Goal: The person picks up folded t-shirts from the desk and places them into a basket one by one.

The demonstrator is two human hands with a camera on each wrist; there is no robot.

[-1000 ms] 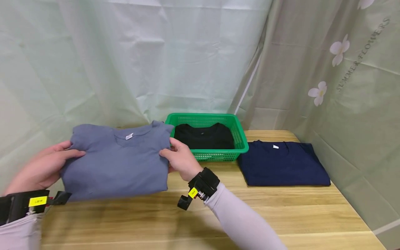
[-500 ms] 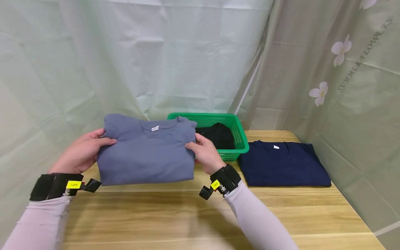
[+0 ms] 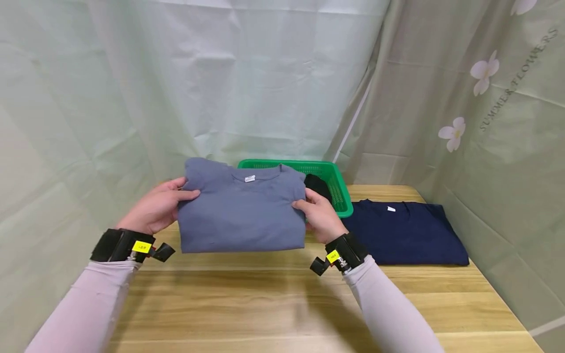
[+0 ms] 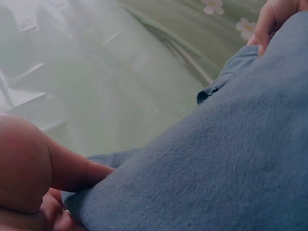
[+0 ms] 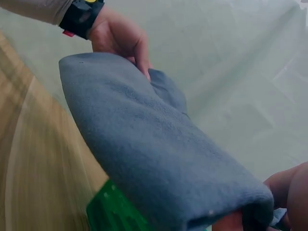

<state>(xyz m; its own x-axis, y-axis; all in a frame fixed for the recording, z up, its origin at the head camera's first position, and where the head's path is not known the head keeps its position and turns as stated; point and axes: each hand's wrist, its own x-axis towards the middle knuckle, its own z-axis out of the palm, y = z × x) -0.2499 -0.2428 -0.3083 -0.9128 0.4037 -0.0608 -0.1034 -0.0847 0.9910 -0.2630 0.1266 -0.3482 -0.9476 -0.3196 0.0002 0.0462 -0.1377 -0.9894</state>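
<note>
A folded grey-blue T-shirt with a white neck label is held up in the head view, its lower edge raised above the table. My left hand pinches its left side, thumb on the front face and fingers behind. On the opposite side, my right hand grips the shirt the same way. Behind the shirt stands a green basket, partly covered by it. Only a corner of a folded black shirt shows inside the basket. In the right wrist view the T-shirt hangs over part of the green basket.
A folded navy shirt with a white label lies on the wooden table, right of the basket. Pale curtains close off the back and the right side, where flowers are printed.
Both hands have carried the grey-blue T-shirt rightward and slightly upward, from left of the basket to in front of it. It now covers most of the basket and the black shirt.
</note>
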